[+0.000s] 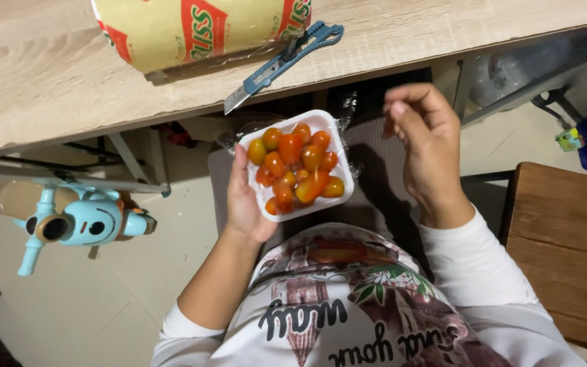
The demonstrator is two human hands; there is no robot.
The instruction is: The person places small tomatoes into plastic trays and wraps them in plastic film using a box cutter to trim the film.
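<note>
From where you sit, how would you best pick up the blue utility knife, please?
Probably by the blue handle, coming from the right: the knife lies flat on the table with its bare blade pointing lower left, over the edge.

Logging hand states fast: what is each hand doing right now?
Left hand: closed on the white tray of cherry tomatoes, held from below.
Right hand: fingers curled, raised beside the tray; cannot tell whether its grip holds anything.

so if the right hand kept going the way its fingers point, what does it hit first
Probably the plastic film at the tray's upper right corner; the right hand curls left toward it, then the cherry tomatoes. Depth is unclear.
</note>
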